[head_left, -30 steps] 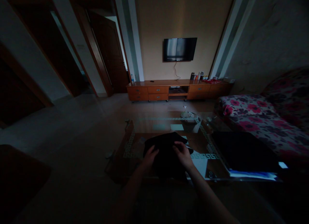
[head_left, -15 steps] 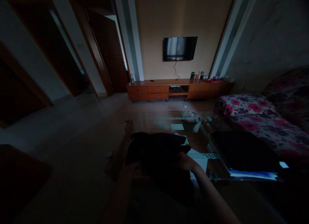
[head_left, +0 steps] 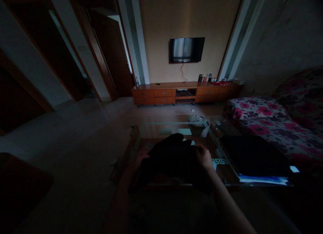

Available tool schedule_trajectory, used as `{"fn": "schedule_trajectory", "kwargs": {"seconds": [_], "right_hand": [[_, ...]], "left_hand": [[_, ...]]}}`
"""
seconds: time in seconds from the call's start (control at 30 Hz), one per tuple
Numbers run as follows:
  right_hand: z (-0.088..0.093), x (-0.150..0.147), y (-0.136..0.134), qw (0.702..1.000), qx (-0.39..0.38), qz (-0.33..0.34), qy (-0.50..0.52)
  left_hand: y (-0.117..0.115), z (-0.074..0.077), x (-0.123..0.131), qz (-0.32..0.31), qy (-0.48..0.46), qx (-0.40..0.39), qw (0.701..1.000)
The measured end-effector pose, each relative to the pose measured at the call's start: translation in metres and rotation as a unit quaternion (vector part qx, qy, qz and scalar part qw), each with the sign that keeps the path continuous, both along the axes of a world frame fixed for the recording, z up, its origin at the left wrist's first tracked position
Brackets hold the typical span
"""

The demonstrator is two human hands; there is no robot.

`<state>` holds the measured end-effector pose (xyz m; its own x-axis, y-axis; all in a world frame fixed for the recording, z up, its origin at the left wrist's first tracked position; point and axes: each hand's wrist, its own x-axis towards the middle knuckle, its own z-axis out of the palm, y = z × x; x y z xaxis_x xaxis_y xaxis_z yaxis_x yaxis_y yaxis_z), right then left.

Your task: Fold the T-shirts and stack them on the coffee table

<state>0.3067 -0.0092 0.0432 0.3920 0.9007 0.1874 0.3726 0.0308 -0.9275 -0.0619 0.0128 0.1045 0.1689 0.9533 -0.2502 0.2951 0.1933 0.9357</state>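
A piece of black cloth (head_left: 174, 156), which looks like a garment, hangs bunched between my two hands over the glass coffee table (head_left: 148, 126). Its exact kind is lost in the dim light. My left hand (head_left: 141, 156) is closed on the cloth's left edge. On the other side my right hand (head_left: 203, 155) pinches its upper right edge, fingers wrapped into the fabric. Folds of the cloth droop below both hands toward the table's near edge. Right of my right hand, a dark folded stack (head_left: 254, 156) lies on the table above a blue and white layer.
A floral sofa (head_left: 264, 116) runs along the right side. Across the floor stands a low wooden TV cabinet (head_left: 164, 92) with bottles (head_left: 205, 78) on it, below a wall-mounted television (head_left: 187, 49). A dark brown piece of furniture (head_left: 22, 183) stands at the left.
My right hand has moved up and right, taking hold of the cloth's upper edge. My left hand has risen too. The cloth is now spread wider between them.
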Motion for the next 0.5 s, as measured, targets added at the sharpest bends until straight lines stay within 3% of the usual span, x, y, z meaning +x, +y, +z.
{"fn": "schedule_trajectory", "kwargs": {"seconds": [0.07, 0.1, 0.13, 0.17, 0.23, 0.3, 0.4, 0.5], "right_hand": [[0.007, -0.008, -0.001, 0.998, 0.054, 0.019, 0.020], [0.012, -0.013, -0.002, 0.996, 0.075, 0.039, 0.035], [0.017, -0.019, -0.004, 0.993, 0.090, 0.061, 0.048], [0.023, -0.026, -0.007, 0.990, 0.095, 0.087, 0.057], [0.035, -0.040, -0.015, 0.982, 0.083, 0.154, 0.070], [0.045, -0.054, -0.023, 0.970, 0.062, 0.219, 0.085], [0.053, -0.070, -0.033, 0.951, 0.049, 0.284, 0.108], [0.051, -0.081, -0.035, 0.952, 0.070, 0.275, 0.114]], "left_hand": [[-0.014, 0.002, 0.015, -0.221, -0.052, -0.054, 0.972], [-0.020, 0.003, 0.024, -0.306, -0.077, -0.066, 0.947], [-0.025, 0.005, 0.033, -0.341, -0.097, -0.053, 0.934], [-0.029, 0.006, 0.043, -0.318, -0.113, -0.012, 0.941], [-0.033, 0.009, 0.060, -0.191, -0.132, 0.121, 0.965], [-0.036, 0.008, 0.072, -0.129, -0.103, 0.223, 0.961], [-0.038, -0.002, 0.079, -0.208, -0.006, 0.243, 0.947], [-0.036, -0.016, 0.082, -0.249, 0.040, 0.189, 0.949]]}}
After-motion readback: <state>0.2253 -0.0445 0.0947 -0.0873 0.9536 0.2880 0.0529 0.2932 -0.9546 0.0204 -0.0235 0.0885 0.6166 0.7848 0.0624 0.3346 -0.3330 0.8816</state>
